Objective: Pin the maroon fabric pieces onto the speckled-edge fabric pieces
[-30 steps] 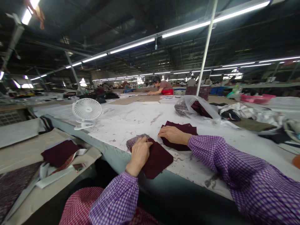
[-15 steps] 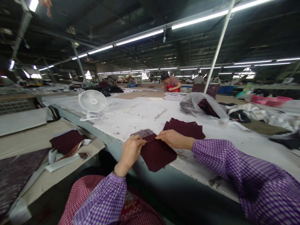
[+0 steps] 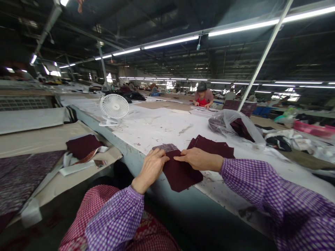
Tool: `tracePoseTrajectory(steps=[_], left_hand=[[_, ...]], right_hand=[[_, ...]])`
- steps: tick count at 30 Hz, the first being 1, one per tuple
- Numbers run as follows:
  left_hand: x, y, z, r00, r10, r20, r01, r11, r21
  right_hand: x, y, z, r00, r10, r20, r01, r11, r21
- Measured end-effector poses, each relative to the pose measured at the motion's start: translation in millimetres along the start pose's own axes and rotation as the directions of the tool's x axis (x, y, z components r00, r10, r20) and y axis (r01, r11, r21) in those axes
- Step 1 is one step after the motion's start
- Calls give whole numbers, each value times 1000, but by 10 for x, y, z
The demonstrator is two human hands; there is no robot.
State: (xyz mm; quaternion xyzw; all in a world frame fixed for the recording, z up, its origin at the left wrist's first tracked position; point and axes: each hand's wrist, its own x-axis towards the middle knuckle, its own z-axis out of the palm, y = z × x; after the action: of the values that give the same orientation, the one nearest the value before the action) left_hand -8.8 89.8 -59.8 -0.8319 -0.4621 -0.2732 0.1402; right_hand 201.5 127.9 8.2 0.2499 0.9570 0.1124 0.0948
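A maroon fabric piece [image 3: 181,176] lies over the near edge of the white-topped table, its lower corners hanging past the side. My left hand [image 3: 151,167] is closed at its upper left, thumb and forefinger gripping the edge. From the other side my right hand [image 3: 199,159] pinches near the top edge, forefinger stretched over the cloth and the other fingers curled. The right thumb is mostly hidden. A speckled grey-maroon fabric piece [image 3: 167,147] shows just behind the held cloth. Beyond my right hand sits a stack of maroon fabric pieces [image 3: 213,146].
A white fan [image 3: 114,106] stands on the table's left side. To the right are a clear plastic bag [image 3: 230,125] with maroon cloth and a pink basin [image 3: 314,129]. Lower left, a side surface holds maroon cloth [image 3: 83,146] and scraps. Another person [image 3: 202,96] works across the table.
The view has swung slightly left. The narrow fold along the cloth's top edge no longer shows as a raised band. My right forefinger now stretches farther over the cloth.
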Motion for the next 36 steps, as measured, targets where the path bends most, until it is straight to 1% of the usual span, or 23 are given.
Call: tracePoseTrajectory(steps=[2,7,9,11,12,14,15,17,20,22,26,29,31,32,34,36], left_hand=[[-5,-14,-10,1000,-10,15,10,1000,-20],[-97,-87,-36,990,-144,4,142,972,-186],[-145,-120,-56,991,-136,1,134,972,-193],[-182,-150,-75,989,-145,-33,133,963,-233],[-193,-163,-82,983,-175,-57,152,946,-285],[-199,-178,-88,959,-274,-79,218,882,-417],[-194,-178,-86,944,-322,-67,255,845,-470],[-169,-164,-76,925,-380,-18,318,797,-513],[-130,-123,-48,922,-386,34,353,800,-486],[-123,-99,-29,930,-366,20,334,824,-457],[-154,-80,-2,948,-316,-41,272,869,-413],[-182,-95,10,951,-304,-50,255,869,-425],[-201,-120,10,947,-319,-29,263,828,-496],[-211,-135,5,939,-343,-15,279,788,-548],[-235,-155,-29,909,-417,5,318,686,-654],[-257,-142,-103,875,-484,16,342,596,-726]], right_hand=[[40,-48,-61,999,7,37,-6,999,-34],[118,-80,-176,992,-25,123,33,997,-64],[137,-76,-218,987,-29,155,39,997,-61],[150,-73,-256,983,-25,180,37,998,-60],[154,-72,-270,982,-23,187,34,998,-58],[157,-70,-287,982,-27,187,36,998,-46],[156,-69,-289,983,-31,179,38,999,-38],[154,-65,-283,987,-38,157,42,999,-24],[155,-47,-263,990,-53,133,56,998,-15],[162,-27,-252,989,-60,136,62,998,-12],[195,3,-260,983,-80,166,84,996,-18],[237,-22,-308,975,-88,202,99,994,-42],[271,-68,-355,970,-84,228,102,992,-71],[288,-95,-377,969,-81,235,105,991,-89],[316,-146,-403,967,-81,240,114,985,-126],[329,-176,-386,971,-83,223,121,980,-158]])
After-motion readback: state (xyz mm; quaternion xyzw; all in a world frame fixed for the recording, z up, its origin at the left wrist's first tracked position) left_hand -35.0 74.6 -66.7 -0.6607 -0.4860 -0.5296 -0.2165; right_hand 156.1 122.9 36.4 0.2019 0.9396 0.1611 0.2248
